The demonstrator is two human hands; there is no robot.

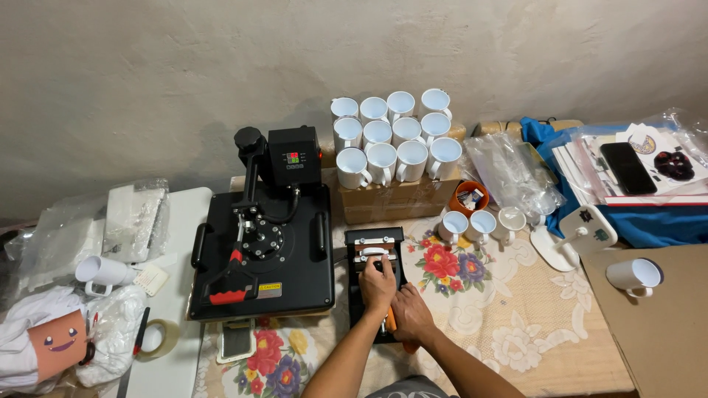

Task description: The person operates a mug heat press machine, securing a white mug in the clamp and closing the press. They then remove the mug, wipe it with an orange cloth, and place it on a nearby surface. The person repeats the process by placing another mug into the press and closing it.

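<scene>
Left hand (377, 284) on top of small black mug press (375, 280), fingers curled onto its white clamp bar. Right hand (410, 313) beside it, fingers closed round orange lever handle (391, 320) at press's near end. Press sits mid-desk on flowered cloth (509, 317) — just right of large flat heat press (262, 250). White mugs (391, 136) stacked on cardboard box (394, 200) behind.

mug press (375, 254) – lower half hidden under both hands | orange handle (391, 318) – mostly covered | forearms cut off at bottom edge
</scene>
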